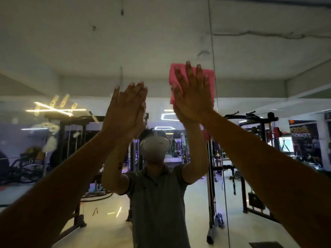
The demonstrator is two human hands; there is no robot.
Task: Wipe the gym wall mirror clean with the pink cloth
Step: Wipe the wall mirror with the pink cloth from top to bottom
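While right hand [192, 93] presses pink cloth [209, 77] flat on mirror [71, 51] | left hand [125, 111] flat, fingers straight

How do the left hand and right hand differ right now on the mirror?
The right hand presses the pink cloth flat against the mirror; the left hand is bare, with nothing under it. The right hand sits higher than the left, beside the mirror's seam. Both are raised with fingers straight, meeting their reflections at the glass.

Both hands flat on mirror [71, 51], right hand [192, 93] over cloth [209, 77], left hand [125, 111] apparently bare
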